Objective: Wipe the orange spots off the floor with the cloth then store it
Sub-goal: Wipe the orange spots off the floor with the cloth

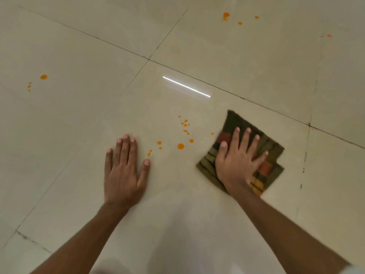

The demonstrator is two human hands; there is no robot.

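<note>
A folded olive-green cloth [233, 123] with red and orange checks lies flat on the cream tiled floor. My right hand [237, 163] presses down on it with fingers spread. A cluster of orange spots [180, 146] sits just left of the cloth, between my two hands. My left hand [124, 171] rests flat on the bare floor, palm down, fingers apart, holding nothing. More orange spots [226, 15] lie far off at the top right, and another orange spot [43, 77] with faint smears is at the far left.
Dark grout lines [217, 87] cross the glossy tiles. A bright strip of reflected light [186, 87] shows on the floor beyond the spots. A small orange spot [329, 36] lies near the right edge.
</note>
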